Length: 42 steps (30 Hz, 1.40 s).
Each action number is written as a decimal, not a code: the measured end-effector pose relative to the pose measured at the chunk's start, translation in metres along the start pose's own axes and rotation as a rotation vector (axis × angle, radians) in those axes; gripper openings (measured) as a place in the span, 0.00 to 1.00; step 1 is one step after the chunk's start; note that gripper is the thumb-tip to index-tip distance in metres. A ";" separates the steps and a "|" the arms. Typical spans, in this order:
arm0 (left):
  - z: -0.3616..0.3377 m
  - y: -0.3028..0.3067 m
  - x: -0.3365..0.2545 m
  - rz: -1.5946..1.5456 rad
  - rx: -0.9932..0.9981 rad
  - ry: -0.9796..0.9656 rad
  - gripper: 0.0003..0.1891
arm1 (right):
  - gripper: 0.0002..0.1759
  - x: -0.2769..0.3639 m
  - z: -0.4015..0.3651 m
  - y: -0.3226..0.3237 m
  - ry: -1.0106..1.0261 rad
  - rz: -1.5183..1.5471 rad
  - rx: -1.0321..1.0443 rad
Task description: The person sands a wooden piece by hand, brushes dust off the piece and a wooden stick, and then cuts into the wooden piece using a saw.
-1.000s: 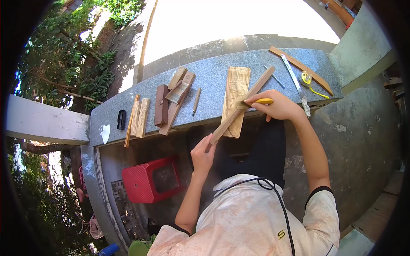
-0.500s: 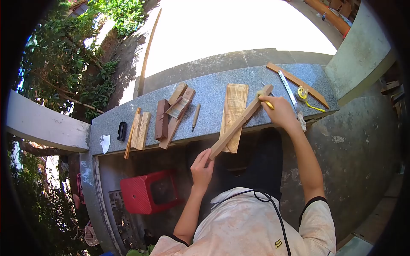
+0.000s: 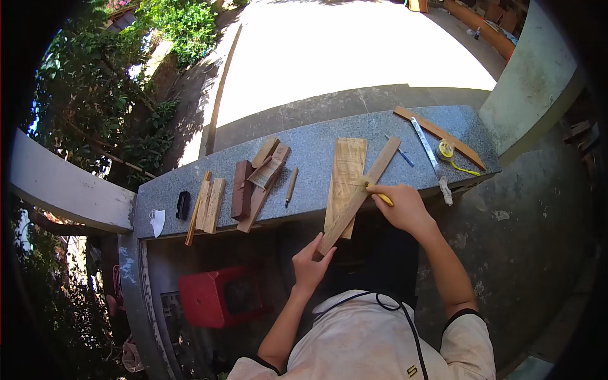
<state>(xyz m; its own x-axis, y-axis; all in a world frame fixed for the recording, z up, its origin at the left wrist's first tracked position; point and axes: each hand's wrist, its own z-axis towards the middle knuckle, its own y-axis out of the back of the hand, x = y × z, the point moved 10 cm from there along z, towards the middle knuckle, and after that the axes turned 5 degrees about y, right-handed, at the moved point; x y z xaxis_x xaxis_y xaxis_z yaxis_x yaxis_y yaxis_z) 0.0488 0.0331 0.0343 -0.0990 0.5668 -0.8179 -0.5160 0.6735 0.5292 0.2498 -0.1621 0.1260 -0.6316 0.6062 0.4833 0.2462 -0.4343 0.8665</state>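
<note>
My left hand is closed round the lower end of a long wooden strip. The strip slants up and to the right, across a wider wooden board that lies on the stone counter and overhangs its front edge. In my right hand is a small brush with a yellow handle. Its pale tip is at the middle of the strip; the fingers partly hide it. A blue pen-like tool lies just right of the strip, and a wooden-handled pointed tool lies left of the board.
The stone counter also bears a wooden hand plane, a dark wood block, light wood strips, a black object, a metal ruler, a tape measure and a wooden batten. A red stool stands below.
My right hand has moved the brush down along the strip, from near its upper end to its middle. The strip now shows its broad face, and its lower end has shifted slightly right and down.
</note>
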 end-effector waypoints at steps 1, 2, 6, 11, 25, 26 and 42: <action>0.000 0.001 -0.001 0.002 -0.009 -0.013 0.31 | 0.12 0.000 0.001 -0.002 -0.002 -0.053 0.007; 0.002 0.000 -0.003 0.004 -0.020 -0.030 0.31 | 0.12 0.002 0.001 -0.005 -0.001 -0.108 0.010; 0.004 -0.001 0.004 0.013 0.011 0.020 0.31 | 0.13 0.093 -0.038 -0.046 0.307 0.030 0.304; 0.005 -0.002 0.012 -0.105 0.025 0.117 0.40 | 0.16 0.033 -0.002 -0.019 0.026 0.017 0.083; 0.010 0.001 0.007 -0.072 0.115 0.187 0.61 | 0.17 0.127 -0.051 -0.066 0.396 0.186 0.517; 0.010 0.001 0.007 -0.083 0.124 0.196 0.62 | 0.16 0.116 -0.042 -0.058 0.348 0.156 0.465; 0.013 0.002 0.005 -0.038 0.103 0.144 0.62 | 0.21 0.120 -0.039 -0.061 0.326 0.077 0.464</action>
<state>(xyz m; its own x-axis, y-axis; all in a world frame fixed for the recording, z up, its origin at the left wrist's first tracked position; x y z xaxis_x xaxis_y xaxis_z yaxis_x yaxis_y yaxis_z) 0.0584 0.0433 0.0340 -0.2058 0.4716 -0.8575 -0.4322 0.7423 0.5120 0.1301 -0.0890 0.1269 -0.7750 0.3159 0.5473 0.5511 -0.0861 0.8300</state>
